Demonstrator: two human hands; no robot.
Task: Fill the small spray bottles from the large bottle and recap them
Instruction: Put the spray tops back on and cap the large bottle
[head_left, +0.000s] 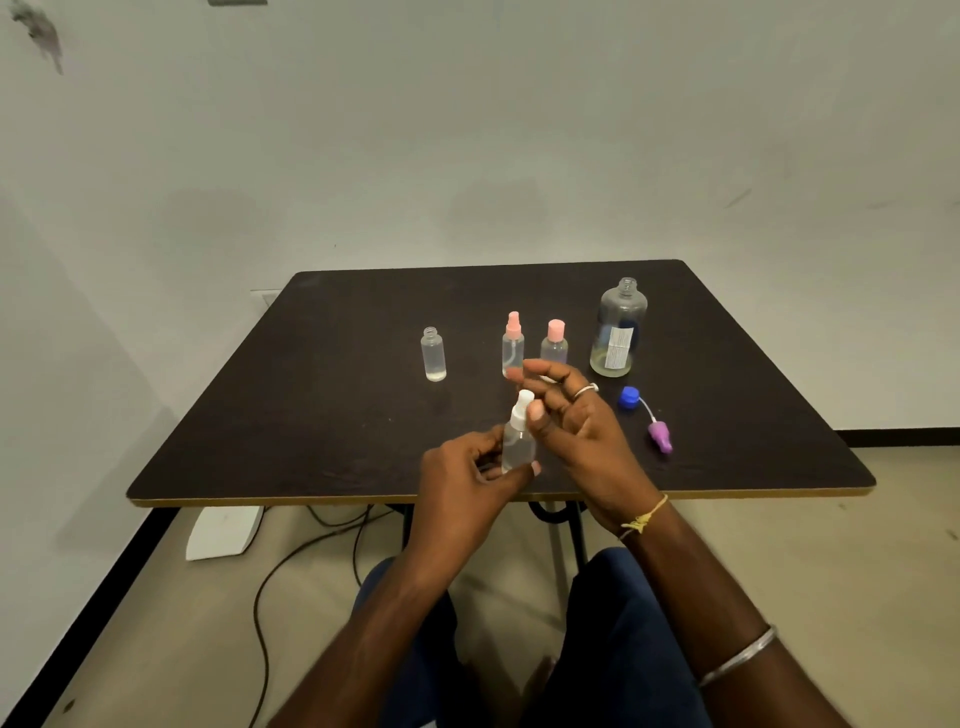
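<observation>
My left hand (467, 475) grips a small clear spray bottle (517, 444) by its body, just above the table's near edge. A white spray cap (522, 408) sits on its neck. My right hand (576, 421) is beside the cap, thumb tip against it, fingers loosely spread. Farther back stand an uncapped small bottle (434, 354), a pink-topped spray bottle (513, 345) and a pink-capped bottle (555, 343). The large clear bottle (618, 330) stands open at the back right, with a little liquid in its bottom.
A blue cap with a thin tube and a purple nozzle (647, 418) lies on the dark table (311, 415) right of my hands. Cables and a white object lie on the floor under the table. A wall rises behind.
</observation>
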